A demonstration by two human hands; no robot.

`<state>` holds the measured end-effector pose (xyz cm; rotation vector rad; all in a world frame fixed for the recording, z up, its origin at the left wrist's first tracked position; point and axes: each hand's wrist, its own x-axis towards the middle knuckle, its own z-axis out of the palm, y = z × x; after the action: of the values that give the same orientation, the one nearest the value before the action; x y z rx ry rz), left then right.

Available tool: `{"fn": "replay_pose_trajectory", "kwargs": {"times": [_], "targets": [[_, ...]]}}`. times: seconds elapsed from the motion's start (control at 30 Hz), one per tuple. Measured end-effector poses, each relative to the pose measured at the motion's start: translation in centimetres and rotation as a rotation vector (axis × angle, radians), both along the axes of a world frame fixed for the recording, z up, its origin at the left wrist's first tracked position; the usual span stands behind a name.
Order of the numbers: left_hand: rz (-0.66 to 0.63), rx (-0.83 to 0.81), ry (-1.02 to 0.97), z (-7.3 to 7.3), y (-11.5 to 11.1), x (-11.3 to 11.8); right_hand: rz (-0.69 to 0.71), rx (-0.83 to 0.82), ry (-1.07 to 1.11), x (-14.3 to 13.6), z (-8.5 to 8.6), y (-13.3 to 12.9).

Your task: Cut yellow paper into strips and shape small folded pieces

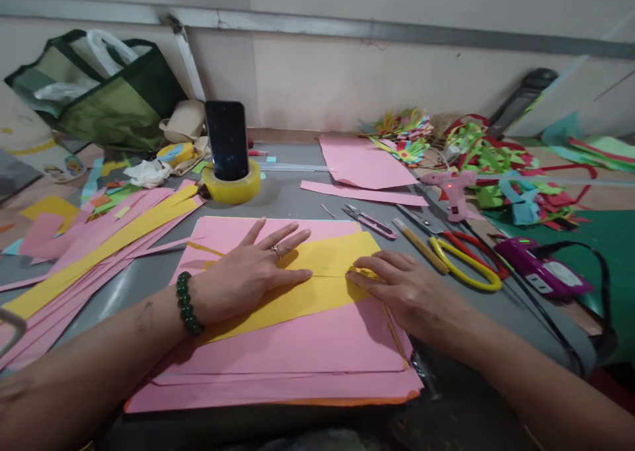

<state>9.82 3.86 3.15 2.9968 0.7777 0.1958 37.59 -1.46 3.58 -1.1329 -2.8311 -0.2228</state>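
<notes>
A yellow sheet of paper (278,311) lies at a slant over a stack of pink paper (317,348), with a slit or crease line along its middle. Flat on the yellow sheet rests my left hand (248,266), fingers spread, a ring and a green bead bracelet on it. At the sheet's right end my right hand (404,286) has its thumb and fingers closed on a small curled yellow bit of the paper; the fingertips hide part of it. Thin yellow strips (203,247) stick out beyond my left hand.
Scissors (466,262), a wooden-handled cutter (421,246), thread snips (370,223) and a pink glue gun (454,190) lie to the right, near a purple power socket (540,269). A phone (227,140) stands in a tape roll (233,188). Cut paper strips (124,246) cover the left.
</notes>
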Motion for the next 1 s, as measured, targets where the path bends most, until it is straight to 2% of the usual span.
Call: {"fn": "replay_pose_trajectory", "kwargs": {"times": [0.2, 0.3, 0.43, 0.63, 0.77, 0.83, 0.9, 1.0], "targets": [[-0.004, 0.03, 0.022, 0.1, -0.4, 0.3, 0.006, 0.014, -0.127, -2.7, 0.1, 0.1], [-0.009, 0.035, 0.011, 0.0, -0.4, 0.3, 0.026, 0.049, -0.144, -3.1, 0.1, 0.2], [-0.008, 0.023, 0.013, -0.2, -0.4, 0.1, -0.009, 0.062, -0.142, -1.3, 0.5, -0.4], [-0.012, 0.022, 0.002, -0.3, -0.2, 0.0, -0.081, 0.06, -0.135, 2.4, 0.0, -1.5], [-0.02, 0.04, 0.006, -0.4, -0.4, 0.2, -0.256, 0.249, -0.096, 3.8, 1.9, -1.8], [-0.011, 0.056, -0.01, -0.4, -0.6, 0.4, -0.26, 0.318, -0.036, 2.8, 3.3, -1.8], [0.009, 0.071, -0.034, -0.3, -0.8, 0.6, -0.15, 0.288, 0.057, 0.6, 3.9, -1.4], [0.062, 0.055, -0.073, -0.1, -0.9, 0.6, -0.009, 0.202, 0.076, -3.2, 3.1, -0.4]]}}
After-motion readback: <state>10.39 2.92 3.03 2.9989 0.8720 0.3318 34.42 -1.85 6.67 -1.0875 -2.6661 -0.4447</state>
